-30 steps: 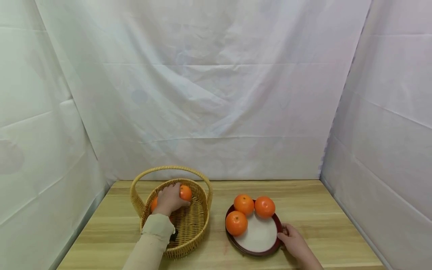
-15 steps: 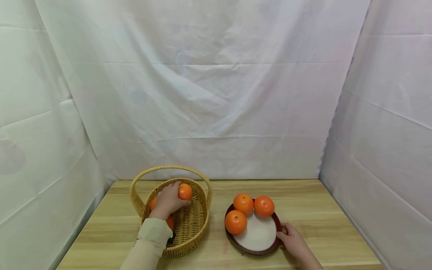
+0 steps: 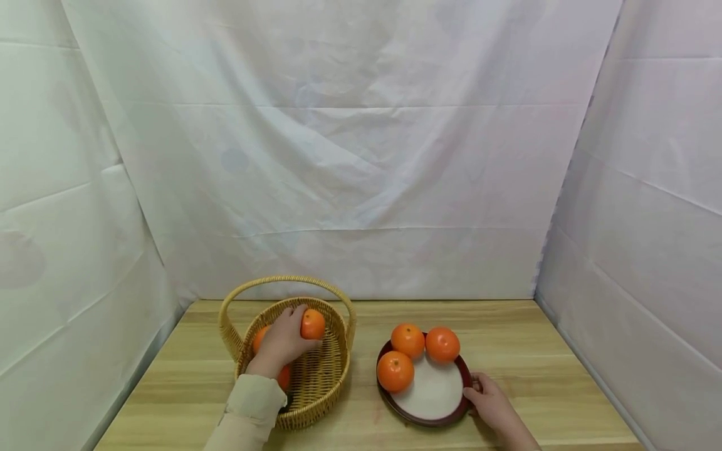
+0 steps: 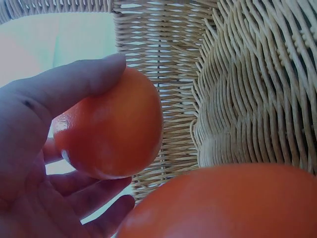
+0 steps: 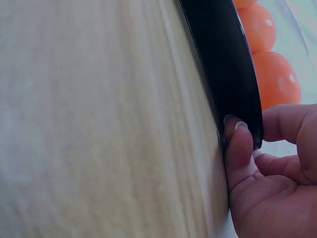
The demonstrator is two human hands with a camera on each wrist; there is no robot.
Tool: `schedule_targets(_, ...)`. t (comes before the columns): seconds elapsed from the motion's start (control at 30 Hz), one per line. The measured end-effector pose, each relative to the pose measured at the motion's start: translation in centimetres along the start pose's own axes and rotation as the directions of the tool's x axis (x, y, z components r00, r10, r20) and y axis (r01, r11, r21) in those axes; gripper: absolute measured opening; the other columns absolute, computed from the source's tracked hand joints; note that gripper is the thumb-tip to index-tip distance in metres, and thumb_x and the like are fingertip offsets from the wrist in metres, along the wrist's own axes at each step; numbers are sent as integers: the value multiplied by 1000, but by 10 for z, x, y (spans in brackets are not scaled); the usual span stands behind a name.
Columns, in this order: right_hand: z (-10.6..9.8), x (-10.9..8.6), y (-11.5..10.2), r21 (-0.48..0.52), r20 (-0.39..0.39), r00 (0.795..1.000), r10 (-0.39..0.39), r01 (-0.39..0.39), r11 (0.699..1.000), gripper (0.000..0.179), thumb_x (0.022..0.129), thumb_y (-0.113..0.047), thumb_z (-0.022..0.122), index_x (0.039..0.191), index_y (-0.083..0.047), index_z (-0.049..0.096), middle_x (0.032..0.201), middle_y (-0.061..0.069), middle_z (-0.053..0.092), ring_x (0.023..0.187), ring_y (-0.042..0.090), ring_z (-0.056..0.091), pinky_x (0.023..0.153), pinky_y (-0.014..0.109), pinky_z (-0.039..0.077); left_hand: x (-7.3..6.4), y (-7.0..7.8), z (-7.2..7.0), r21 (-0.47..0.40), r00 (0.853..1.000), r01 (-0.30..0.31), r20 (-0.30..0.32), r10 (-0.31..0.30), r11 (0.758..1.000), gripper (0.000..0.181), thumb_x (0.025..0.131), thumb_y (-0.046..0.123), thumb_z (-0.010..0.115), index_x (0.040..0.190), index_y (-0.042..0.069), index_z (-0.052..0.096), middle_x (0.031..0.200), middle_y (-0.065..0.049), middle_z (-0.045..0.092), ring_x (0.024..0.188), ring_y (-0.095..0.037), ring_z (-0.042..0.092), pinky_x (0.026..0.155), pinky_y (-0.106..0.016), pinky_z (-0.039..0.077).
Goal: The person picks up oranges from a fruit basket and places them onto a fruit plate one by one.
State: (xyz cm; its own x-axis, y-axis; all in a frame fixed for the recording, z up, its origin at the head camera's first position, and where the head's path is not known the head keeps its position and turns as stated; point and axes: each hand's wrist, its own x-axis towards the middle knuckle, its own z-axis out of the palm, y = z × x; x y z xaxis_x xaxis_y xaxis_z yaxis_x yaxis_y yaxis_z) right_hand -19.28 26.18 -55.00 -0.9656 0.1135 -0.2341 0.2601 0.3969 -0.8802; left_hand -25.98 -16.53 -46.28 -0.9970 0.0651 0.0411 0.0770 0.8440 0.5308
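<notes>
My left hand (image 3: 284,338) grips an orange (image 3: 313,324) inside the wicker basket (image 3: 318,410). In the left wrist view the thumb lies over the top of this orange (image 4: 114,129) and the other fingers curl beneath it. A second orange (image 4: 233,206) sits close below that hand; in the head view, parts of other oranges (image 3: 284,378) show under the wrist. My right hand (image 3: 492,401) pinches the right rim of a round plate (image 3: 434,391) with a white inside and dark red edge. Three oranges (image 3: 395,372) rest on the plate's left and far side.
The basket's tall arched handle (image 3: 287,279) rises over the left arm. Both containers stand on a wood-grain table (image 3: 541,357), with the plate to the right of the basket. White cloth (image 3: 361,175) hangs at the back and along both sides.
My left hand and the orange it holds have shifted only slightly within the basket. The right hand keeps its hold on the plate, which stays in place.
</notes>
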Motion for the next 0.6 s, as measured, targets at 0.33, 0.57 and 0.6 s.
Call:
schedule_targets(0.33, 0, 0, -2, 3, 0, 1000, 18, -18, 1000, 41, 98, -3, 53, 135, 14, 47, 103, 17, 61, 82, 20, 58, 65, 31, 54, -10, 10, -11, -22, 999, -39, -15, 39, 999, 88, 79, 40, 86, 152, 13, 43, 139, -21, 49, 112, -36, 63, 85, -55, 54)
schedule_targets(0.57, 1, 0, -1, 15, -5, 1000, 7, -7, 1000, 40, 99, -3, 53, 134, 14, 47, 103, 17, 61, 82, 20, 58, 64, 30, 53, -15, 17, -17, -16, 998, -59, -29, 58, 998, 89, 80, 39, 85, 152, 11, 42, 141, -22, 48, 119, -38, 59, 89, -55, 54)
schedule_targets(0.6, 1, 0, -1, 16, -6, 1000, 7, -7, 1000, 40, 99, -3, 53, 134, 14, 47, 103, 17, 61, 82, 20, 58, 63, 30, 53, -15, 18, -18, -14, 998, -63, -31, 62, 998, 89, 80, 39, 85, 152, 11, 43, 142, -22, 47, 119, -38, 59, 89, -56, 54)
